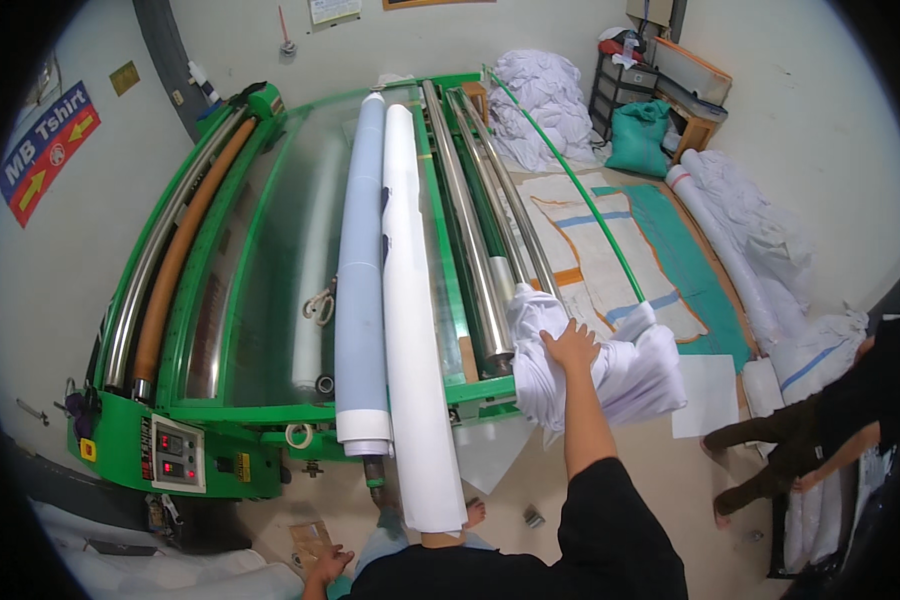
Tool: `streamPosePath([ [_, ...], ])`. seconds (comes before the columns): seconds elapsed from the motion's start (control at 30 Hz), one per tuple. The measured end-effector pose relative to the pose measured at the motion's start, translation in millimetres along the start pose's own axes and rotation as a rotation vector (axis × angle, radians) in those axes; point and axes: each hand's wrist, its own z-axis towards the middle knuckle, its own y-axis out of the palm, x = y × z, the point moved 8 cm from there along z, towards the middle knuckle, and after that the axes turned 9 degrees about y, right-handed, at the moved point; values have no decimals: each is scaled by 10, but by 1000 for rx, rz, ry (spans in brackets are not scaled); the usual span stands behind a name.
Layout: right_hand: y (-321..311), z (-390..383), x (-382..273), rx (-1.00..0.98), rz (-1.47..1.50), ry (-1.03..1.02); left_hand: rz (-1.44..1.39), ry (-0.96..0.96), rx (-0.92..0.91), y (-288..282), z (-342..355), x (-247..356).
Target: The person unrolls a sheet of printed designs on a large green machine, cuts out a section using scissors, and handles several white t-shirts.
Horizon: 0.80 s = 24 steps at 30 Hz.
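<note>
My right hand (572, 346) reaches forward at the front right corner of the green roller machine (300, 408). Its fingers are closed on a bunched white cloth (540, 375), which drapes over the ends of the metal rods; the cloth's right side is blurred. Low in the view, my left hand (330, 566) hangs beside my leg, its fingers apart and nothing in them. Between my arms, a white roll (420, 330) and a pale blue roll (361, 260) lie side by side lengthwise over the machine. A pair of scissors (320, 306) rests left of the blue roll.
A green rod (580, 190) slants over patterned sheets (620, 260) on the floor at the right. White fabric heaps (538, 105) and a teal sack (638, 138) stand at the back. Another person (820, 430) is at the right edge. A control panel (177, 455) faces the front left.
</note>
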Motion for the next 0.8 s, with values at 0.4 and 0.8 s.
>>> streamPosePath([
  [0.4, 1159, 328, -612, -496, -48, -423, 99, -94, 114, 120, -277, -881],
  [0.8, 1263, -2329, -568, -541, 965, -244, -563, 104, -174, 603, -17, 1334],
])
